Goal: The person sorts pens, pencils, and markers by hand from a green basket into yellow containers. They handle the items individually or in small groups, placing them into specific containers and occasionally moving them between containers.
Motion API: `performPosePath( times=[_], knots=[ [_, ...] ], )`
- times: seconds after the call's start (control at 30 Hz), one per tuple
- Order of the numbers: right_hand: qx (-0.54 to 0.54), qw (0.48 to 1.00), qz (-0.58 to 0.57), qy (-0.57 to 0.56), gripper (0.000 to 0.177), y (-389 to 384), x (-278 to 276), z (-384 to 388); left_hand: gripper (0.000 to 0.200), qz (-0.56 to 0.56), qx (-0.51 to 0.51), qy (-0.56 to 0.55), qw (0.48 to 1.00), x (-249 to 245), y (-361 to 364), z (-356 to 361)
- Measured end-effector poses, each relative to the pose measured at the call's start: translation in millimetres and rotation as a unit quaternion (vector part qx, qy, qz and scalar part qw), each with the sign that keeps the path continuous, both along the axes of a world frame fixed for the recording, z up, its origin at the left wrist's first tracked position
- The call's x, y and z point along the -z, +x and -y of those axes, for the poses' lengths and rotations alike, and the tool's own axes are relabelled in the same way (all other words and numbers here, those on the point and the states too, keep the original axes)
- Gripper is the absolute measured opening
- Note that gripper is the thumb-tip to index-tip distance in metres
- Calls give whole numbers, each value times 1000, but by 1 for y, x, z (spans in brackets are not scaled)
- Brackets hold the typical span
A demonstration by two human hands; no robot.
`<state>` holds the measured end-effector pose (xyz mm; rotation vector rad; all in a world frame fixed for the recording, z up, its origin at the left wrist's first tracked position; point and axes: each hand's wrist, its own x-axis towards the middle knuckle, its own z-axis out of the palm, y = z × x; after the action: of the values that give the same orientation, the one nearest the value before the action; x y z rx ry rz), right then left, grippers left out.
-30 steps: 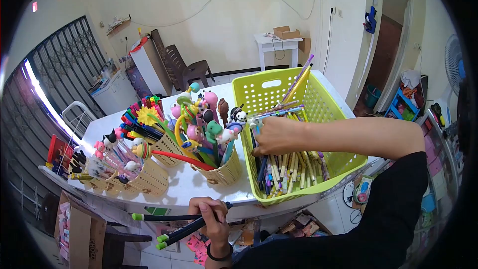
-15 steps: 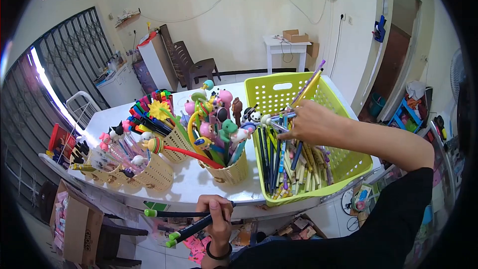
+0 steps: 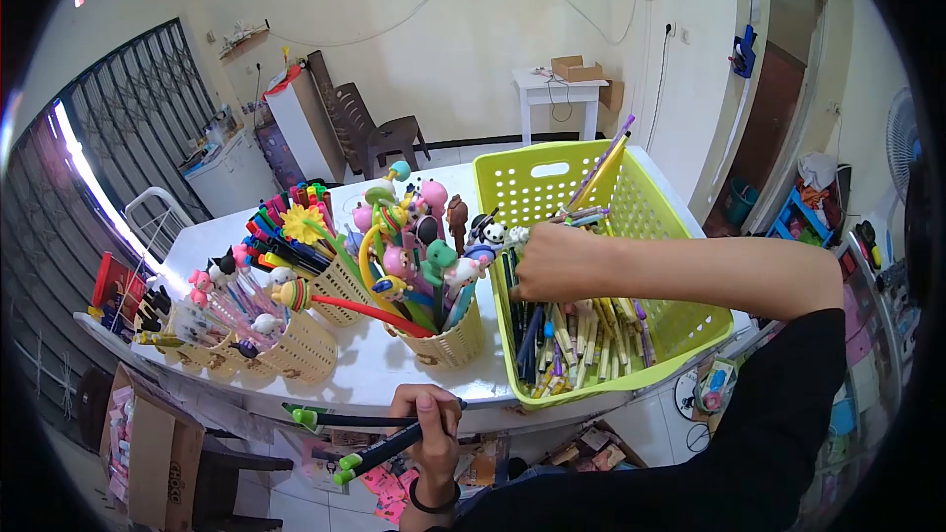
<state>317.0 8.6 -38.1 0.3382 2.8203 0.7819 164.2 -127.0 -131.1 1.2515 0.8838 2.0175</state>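
My left hand (image 3: 430, 426) is closed around several black pens with green ends (image 3: 379, 448), held below the table's front edge. A green plastic basket (image 3: 690, 276) holds many pens (image 3: 591, 335), some dark and some pale or yellowish. Inside its left side, my right hand (image 3: 554, 263) reaches down with fingers curled among the dark pens; its fingertips and whatever they grip are hidden. Just left of that hand stands a cream cup (image 3: 448, 340) packed with pens topped by character figures (image 3: 434, 261).
More cream cups (image 3: 301, 347) with figure-topped pens and colourful markers (image 3: 296, 227) stand on the white table (image 3: 384, 379) to the left. A cardboard box (image 3: 163, 453) sits low at left. Behind are a brown chair (image 3: 379, 128) and a small white table (image 3: 552, 94).
My right hand has moved left and slightly down within the basket, towards the dark pens. My left hand still grips the black pens, which have spread a little. The view has shifted slightly.
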Motion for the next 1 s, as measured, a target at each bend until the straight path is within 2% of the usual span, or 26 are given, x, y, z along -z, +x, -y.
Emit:
performPosePath(
  times=[0.13,0.23,0.33,0.43,0.77,0.83,0.87,0.93,1.0],
  knots=[
    [-67,998,5,8,10,-4,7,-2,24,4,-12,2,1000,3,-3,1],
    [-74,997,26,15,10,-2,8,-4,24,20,-12,1,1000,4,-5,0],
    [-38,999,-6,-14,10,-2,13,-8,24,34,-6,-5,999,3,-1,0],
    [5,999,18,-44,9,-4,9,-6,24,31,-3,-8,999,5,1,1],
    [-42,999,6,-20,8,-2,6,-9,22,67,21,-17,997,5,-1,3],
    [-99,993,56,21,7,-6,4,-10,22,63,23,-14,998,5,0,2],
    [-99,993,55,19,7,-6,5,-11,22,61,24,-9,998,4,1,2],
    [-185,980,37,60,8,-10,8,-15,22,42,4,-7,999,2,5,0],
    [-226,973,9,41,8,-12,13,-21,22,21,-18,-2,1000,1,6,1]
  ],
)
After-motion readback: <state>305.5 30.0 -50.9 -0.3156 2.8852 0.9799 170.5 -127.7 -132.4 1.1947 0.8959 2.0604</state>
